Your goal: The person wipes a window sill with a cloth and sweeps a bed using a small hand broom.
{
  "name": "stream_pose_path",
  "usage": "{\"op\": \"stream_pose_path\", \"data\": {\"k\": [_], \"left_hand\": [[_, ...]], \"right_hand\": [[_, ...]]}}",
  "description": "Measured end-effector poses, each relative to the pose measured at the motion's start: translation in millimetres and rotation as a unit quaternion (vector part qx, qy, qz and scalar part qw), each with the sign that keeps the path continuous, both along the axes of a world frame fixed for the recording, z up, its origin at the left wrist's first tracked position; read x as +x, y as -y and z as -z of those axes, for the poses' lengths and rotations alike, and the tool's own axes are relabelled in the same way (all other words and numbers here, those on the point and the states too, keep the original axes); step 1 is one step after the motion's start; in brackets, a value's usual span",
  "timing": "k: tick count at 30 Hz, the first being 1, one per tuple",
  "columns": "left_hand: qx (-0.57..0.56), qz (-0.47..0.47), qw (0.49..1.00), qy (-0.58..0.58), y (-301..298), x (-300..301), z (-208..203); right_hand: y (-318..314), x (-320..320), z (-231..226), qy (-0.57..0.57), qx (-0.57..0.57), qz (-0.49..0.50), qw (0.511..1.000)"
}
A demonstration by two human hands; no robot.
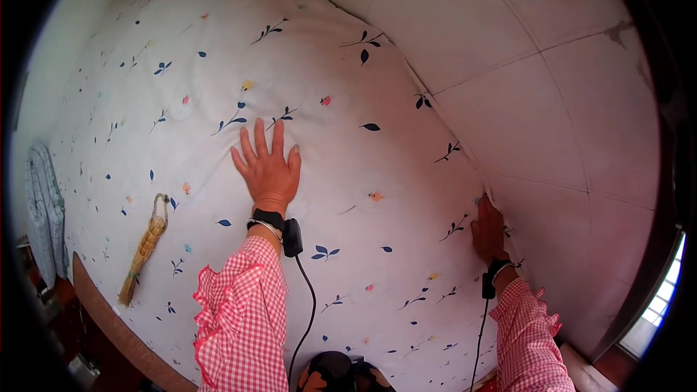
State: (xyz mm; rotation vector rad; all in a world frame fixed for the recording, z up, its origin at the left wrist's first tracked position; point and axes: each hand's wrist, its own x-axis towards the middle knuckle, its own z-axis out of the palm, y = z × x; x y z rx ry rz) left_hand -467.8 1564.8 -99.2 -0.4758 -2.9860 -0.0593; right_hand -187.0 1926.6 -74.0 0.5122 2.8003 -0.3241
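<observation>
A pale bed sheet (341,167) printed with dark blue leaves and small red, orange and yellow flowers spreads over a wide bed. My left hand (270,170) lies flat on it near the middle, palm down with the fingers spread. Faint creases run out from around that hand. At the sheet's right edge, my right hand (489,231) rests on its side against the seam where the bed meets the wall. Its fingers point forward along the seam and the thumb is apart; some fingers are hidden. Neither hand visibly grasps anything.
A short straw hand brush (144,258) with a cord loop lies left of my left arm. Folded checked bedding (45,210) is at the far left. A tiled wall (501,94) borders the bed's right side. Dark cables (308,283) hang from both wrist bands.
</observation>
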Motion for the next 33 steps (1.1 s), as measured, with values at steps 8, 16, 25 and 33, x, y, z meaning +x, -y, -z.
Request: {"op": "stream_pose_path", "data": {"k": [8, 16, 25, 33], "left_hand": [[0.007, -0.008, 1.000, 0.024, -5.7, -1.0, -4.6], [0.024, -0.008, 0.999, 0.043, -10.6, -0.9, -15.5], [0.023, -0.007, 0.998, 0.050, -9.2, -6.0, -18.3], [0.028, -0.007, 0.998, 0.052, -8.2, -9.1, -18.5]], "right_hand": [[42.3, -67.7, -40.0, -0.064, -0.090, -0.149, 0.983], [23.9, -180.8, -1.2, -0.032, -0.157, -0.064, 0.985], [22.3, -185.9, -6.7, 0.006, -0.201, -0.056, 0.978], [35.2, -199.7, -17.4, 0.023, -0.183, -0.045, 0.982]]}}
